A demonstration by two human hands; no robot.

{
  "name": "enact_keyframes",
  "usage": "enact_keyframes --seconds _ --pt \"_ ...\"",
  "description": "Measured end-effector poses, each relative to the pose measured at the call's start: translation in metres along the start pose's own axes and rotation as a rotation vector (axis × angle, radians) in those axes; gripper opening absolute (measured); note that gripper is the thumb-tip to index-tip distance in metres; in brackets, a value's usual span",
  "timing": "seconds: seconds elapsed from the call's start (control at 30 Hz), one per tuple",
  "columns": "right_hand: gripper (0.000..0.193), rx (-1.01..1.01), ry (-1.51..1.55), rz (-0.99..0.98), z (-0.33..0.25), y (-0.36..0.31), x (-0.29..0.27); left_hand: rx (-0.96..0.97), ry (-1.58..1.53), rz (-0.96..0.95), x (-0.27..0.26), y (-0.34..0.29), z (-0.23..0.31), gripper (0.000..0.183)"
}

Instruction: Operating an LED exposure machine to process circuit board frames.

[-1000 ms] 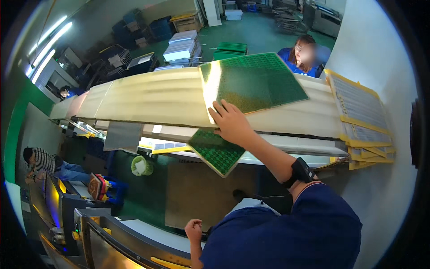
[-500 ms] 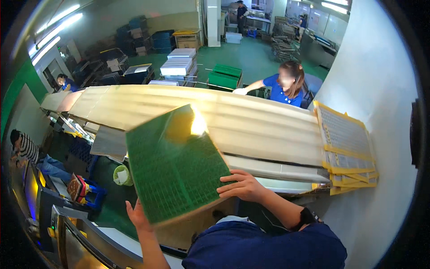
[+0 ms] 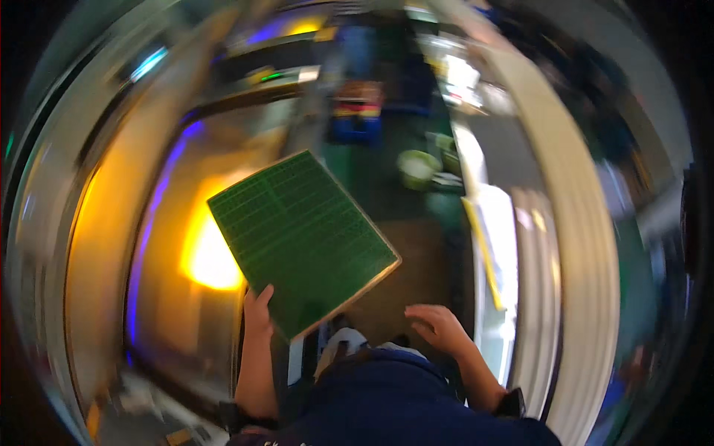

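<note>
A green circuit board panel with a pale copper-coloured edge is tilted in front of me. My left hand is closed on its lower left edge, with the thumb showing on the green face. My right hand is off the panel, to the right of its lower corner. Its fingers are slightly bent and apart, and nothing is in them. The panel hides part of the glowing machine behind it.
On the left stands a machine with a bright yellow window and a violet-lit rim. Along the right runs a long pale-covered conveyor, beside a white sheet with a yellow edge. Farther ahead are a light green bin and a blue stool.
My view has swung left, from the long conveyor to the glowing machine. The panel came along in my left hand. My right hand has let go of its edge.
</note>
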State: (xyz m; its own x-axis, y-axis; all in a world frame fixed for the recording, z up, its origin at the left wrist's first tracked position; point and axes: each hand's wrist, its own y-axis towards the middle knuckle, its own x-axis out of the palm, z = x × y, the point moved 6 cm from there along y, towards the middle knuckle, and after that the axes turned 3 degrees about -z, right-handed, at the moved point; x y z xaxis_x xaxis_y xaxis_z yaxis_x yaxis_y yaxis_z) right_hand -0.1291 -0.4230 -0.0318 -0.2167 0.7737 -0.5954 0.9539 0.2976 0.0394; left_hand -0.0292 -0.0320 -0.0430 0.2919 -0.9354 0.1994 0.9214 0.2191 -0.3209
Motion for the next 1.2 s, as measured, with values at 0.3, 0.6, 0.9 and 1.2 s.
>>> enact_keyframes --seconds 0.3,0.6,0.9,1.2 --pt "0.034 -0.251 -0.117 -0.836 -0.096 0.182 0.129 -0.088 0.033 0.791 -0.316 -0.037 0.013 0.063" --pt "0.042 -0.715 -0.301 -0.673 -0.248 0.365 0.161 -0.310 1.369 0.675 -0.299 0.010 -0.010 0.077" --pt "0.040 -1.258 -0.259 0.170 -0.514 0.516 0.078 -0.303 1.449 0.644 -0.318 0.049 -0.016 0.076" --pt "0.025 -1.275 -0.109 0.141 -0.383 0.440 0.094 0.288 0.994 0.332 -0.199 0.031 -0.022 0.074"
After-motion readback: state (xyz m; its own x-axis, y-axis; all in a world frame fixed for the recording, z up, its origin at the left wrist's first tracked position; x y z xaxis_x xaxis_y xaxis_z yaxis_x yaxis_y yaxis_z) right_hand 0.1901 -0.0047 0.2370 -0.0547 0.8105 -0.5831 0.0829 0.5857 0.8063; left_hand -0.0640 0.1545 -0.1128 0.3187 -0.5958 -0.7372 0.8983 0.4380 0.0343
